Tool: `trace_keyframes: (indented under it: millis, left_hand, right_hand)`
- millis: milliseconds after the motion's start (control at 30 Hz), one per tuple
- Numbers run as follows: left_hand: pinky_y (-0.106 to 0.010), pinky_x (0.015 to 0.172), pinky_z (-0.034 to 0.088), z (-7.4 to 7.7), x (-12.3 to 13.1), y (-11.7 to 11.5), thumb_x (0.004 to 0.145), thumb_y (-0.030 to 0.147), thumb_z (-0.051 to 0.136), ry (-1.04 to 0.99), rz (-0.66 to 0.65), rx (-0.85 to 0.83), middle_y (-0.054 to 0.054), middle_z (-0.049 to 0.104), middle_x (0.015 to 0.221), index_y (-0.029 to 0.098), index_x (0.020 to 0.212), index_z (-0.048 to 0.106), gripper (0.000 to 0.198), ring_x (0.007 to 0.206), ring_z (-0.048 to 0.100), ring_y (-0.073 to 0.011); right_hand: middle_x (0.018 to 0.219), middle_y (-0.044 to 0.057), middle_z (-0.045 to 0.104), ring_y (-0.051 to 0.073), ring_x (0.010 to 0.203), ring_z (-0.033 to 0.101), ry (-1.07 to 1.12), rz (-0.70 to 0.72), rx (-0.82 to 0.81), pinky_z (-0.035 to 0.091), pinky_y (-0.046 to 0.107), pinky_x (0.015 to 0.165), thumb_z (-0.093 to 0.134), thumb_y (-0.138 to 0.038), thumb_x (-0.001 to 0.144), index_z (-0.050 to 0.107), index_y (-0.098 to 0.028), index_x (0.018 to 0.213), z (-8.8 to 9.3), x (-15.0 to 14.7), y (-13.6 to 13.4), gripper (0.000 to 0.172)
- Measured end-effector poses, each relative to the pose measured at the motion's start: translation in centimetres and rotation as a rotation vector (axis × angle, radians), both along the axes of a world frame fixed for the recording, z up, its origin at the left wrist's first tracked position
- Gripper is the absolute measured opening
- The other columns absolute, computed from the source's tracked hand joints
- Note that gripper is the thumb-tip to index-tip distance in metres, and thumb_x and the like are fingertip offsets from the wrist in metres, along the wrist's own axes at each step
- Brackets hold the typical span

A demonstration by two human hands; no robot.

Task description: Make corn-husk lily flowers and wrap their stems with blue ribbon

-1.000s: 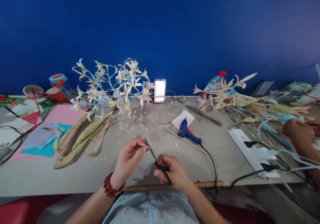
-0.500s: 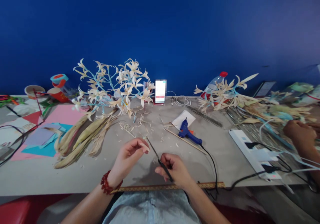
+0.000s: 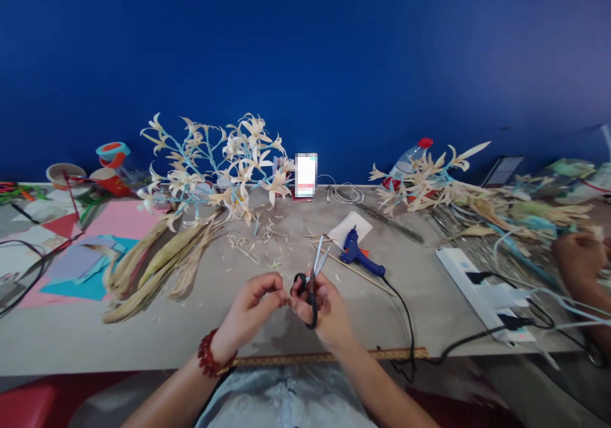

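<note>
My right hand (image 3: pixel 328 310) is closed on scissors (image 3: pixel 313 293) with black handles. The scissor blades point up and away from me, slightly apart. My left hand (image 3: pixel 260 304), with a red bead bracelet (image 3: pixel 209 353) at the wrist, is closed in a pinch. Its fingertips meet those of my right hand in front of my body. Whatever lies between them is too small and covered to make out. Beyond my hands, pale trimmings (image 3: pixel 252 250) are scattered on the table (image 3: pixel 210 326). A blue glue gun (image 3: pixel 360 255) lies to the right, partly on a white sheet (image 3: pixel 347 226).
Husk flowers on blue stems (image 3: pixel 210 151) stand behind, left of a phone (image 3: pixel 306 175). Dried corn husks (image 3: pixel 162 269) and coloured paper (image 3: pixel 119 218) lie left. A white power strip (image 3: pixel 477 294) with cables is right, near another person's hand (image 3: pixel 577 256).
My right hand has turned the scissors so their blades point up and away instead of toward my left hand. My left hand moved slightly down and right, and the pale piece in its fingers is now hidden.
</note>
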State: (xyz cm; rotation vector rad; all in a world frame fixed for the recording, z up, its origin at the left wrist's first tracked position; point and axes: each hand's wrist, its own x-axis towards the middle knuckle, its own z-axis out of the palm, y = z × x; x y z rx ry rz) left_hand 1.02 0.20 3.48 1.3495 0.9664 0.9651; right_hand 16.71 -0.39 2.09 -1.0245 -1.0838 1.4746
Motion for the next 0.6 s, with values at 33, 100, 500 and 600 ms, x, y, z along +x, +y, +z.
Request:
trace_keyframes:
  millis: [33, 100, 500, 600]
  left_hand:
    - [-0.025, 0.065, 0.04, -0.1, 0.0, 0.0, 0.086, 0.032, 0.054, 0.0, 0.006, 0.002, -0.001, 0.054, 0.068, 0.017, 0.069, 0.056, 0.023, 0.067, 0.049, -0.0149]
    - [-0.025, 0.064, 0.038, -0.1, 0.1, -0.1, 0.086, 0.03, 0.053, 0.011, 0.012, 0.011, 0.0, 0.052, 0.066, 0.017, 0.067, 0.054, 0.024, 0.065, 0.048, -0.0145]
    - [-0.023, 0.062, 0.038, 0.1, -0.1, -0.1, 0.088, 0.028, 0.053, -0.011, 0.077, 0.033, 0.001, 0.051, 0.065, 0.017, 0.069, 0.055, 0.022, 0.064, 0.048, -0.0133]
    - [-0.023, 0.062, 0.038, 0.2, 0.0, -0.1, 0.088, 0.026, 0.053, 0.003, 0.088, 0.042, 0.001, 0.052, 0.065, 0.017, 0.068, 0.055, 0.021, 0.064, 0.048, -0.013]
  right_hand:
    - [0.068, -0.002, 0.057, 0.012, 0.059, 0.051, -0.012, 0.006, -0.005, 0.042, 0.025, 0.057, 0.08, -0.031, 0.064, 0.054, -0.019, 0.078, 0.2, 0.0, 0.0, 0.031]
    - [0.067, -0.002, 0.056, 0.012, 0.059, 0.05, -0.033, 0.029, -0.013, 0.041, 0.025, 0.056, 0.08, -0.035, 0.064, 0.053, -0.019, 0.078, 0.4, 0.2, -0.1, 0.034]
    - [0.059, -0.007, 0.048, 0.01, 0.05, 0.049, -0.082, 0.387, -0.161, 0.034, 0.02, 0.047, 0.07, -0.07, 0.062, 0.043, -0.021, 0.074, -2.5, 2.0, -2.3, 0.058]
    - [0.057, -0.007, 0.047, 0.009, 0.046, 0.048, -0.051, 0.367, -0.17, 0.035, 0.02, 0.046, 0.071, -0.069, 0.061, 0.042, -0.021, 0.073, -2.4, 1.8, -2.4, 0.057]
